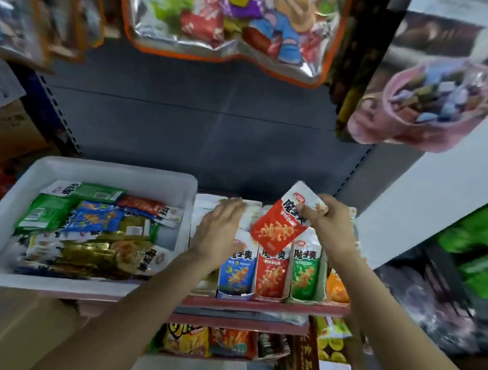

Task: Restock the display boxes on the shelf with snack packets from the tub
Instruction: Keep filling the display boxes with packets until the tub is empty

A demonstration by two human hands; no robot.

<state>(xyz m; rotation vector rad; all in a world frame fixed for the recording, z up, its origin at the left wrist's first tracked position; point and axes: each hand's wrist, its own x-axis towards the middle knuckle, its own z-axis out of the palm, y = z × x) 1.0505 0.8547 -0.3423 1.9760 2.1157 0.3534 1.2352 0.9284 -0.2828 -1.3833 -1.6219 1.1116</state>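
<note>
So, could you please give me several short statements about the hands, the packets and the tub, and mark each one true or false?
1. The right hand holds a red snack packet. True.
2. The left hand grips a green packet. False: it lies flat and open on the display boxes.
3. The white tub sits left of the display boxes. True.
4. The tub is empty. False: it holds many packets.

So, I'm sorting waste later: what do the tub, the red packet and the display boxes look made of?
White tub: looks like smooth moulded plastic, with rounded rim and corners. Red snack packet pinched in the right hand: glossy printed film that creases; probably plastic or foil laminate. Display boxes: seemingly thin printed cardboard, with flat walls and pale cut edges.
</note>
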